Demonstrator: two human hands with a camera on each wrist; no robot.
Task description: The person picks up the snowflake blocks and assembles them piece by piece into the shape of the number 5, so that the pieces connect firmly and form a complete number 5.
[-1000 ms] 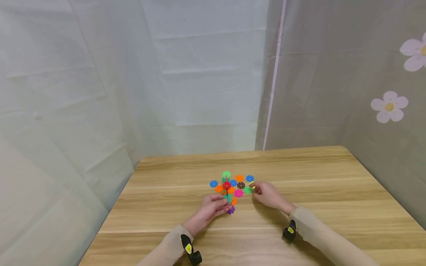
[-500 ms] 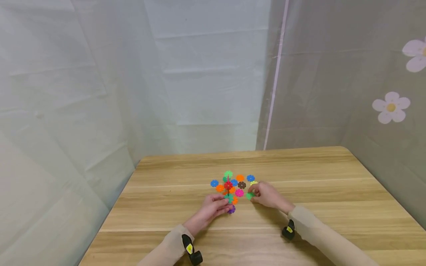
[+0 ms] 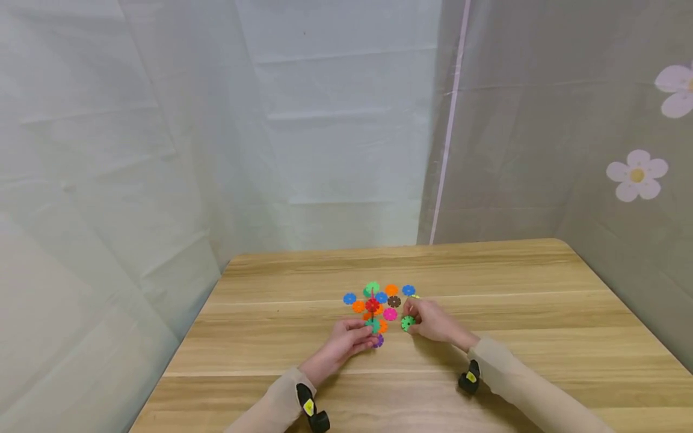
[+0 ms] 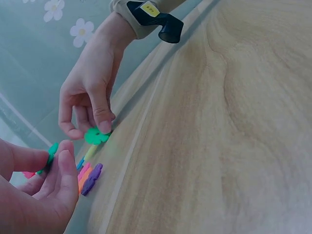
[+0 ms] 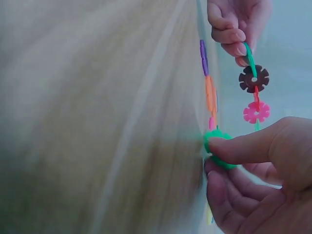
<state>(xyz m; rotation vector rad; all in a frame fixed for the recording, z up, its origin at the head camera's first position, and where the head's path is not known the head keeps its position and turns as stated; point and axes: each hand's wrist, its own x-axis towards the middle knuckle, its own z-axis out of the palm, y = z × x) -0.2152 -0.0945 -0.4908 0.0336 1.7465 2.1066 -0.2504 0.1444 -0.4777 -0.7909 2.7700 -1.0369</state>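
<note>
A chain of interlocking flower-shaped plastic discs rises from my left hand (image 3: 349, 340), which pinches its teal end disc (image 3: 372, 325) between thumb and fingers. Beyond that, a dark brown disc (image 5: 254, 79) and a pink disc (image 5: 256, 112) follow in the right wrist view. The red disc (image 3: 372, 305) and the light green disc (image 3: 372, 287) are farther along it. To the right, my right hand (image 3: 433, 317) pinches a single green disc (image 3: 408, 323) between thumb and fingers, low over the table and apart from the chain.
Loose discs lie around the hands on the wooden table (image 3: 271, 349): blue (image 3: 349, 298), orange (image 3: 391, 290), brown (image 3: 394, 301), pink (image 3: 390, 314) and purple (image 3: 379, 341) among them. A yellow disc (image 3: 415, 296) is partly hidden behind the right hand. Pale curtains (image 3: 335, 150) hang around the table.
My right hand has taken hold of the green disc, drawn it slightly toward me and turned it face-on. The left hand keeps its grip on the chain, nearly still.
</note>
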